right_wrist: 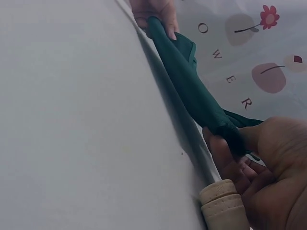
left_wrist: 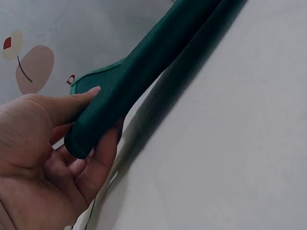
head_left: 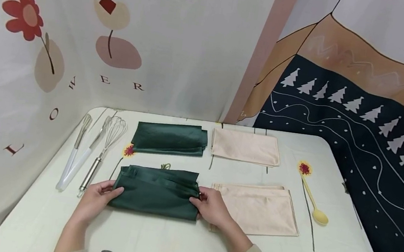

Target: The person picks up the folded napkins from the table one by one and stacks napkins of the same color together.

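Your left grip [head_left: 96, 198] pinches the left edge of the near green cloth [head_left: 155, 197], folded and left of centre over the bench [head_left: 162, 245], while your right grip [head_left: 215, 208] pinches its right edge. The far green cloth [head_left: 169, 138] lies beyond it, the near beige cloth [head_left: 261, 212] just to its right, the whisk [head_left: 103, 153] to its left.

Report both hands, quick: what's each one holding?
Left hand: pinching the left end of the near green cloth.
Right hand: pinching the same cloth's right end.
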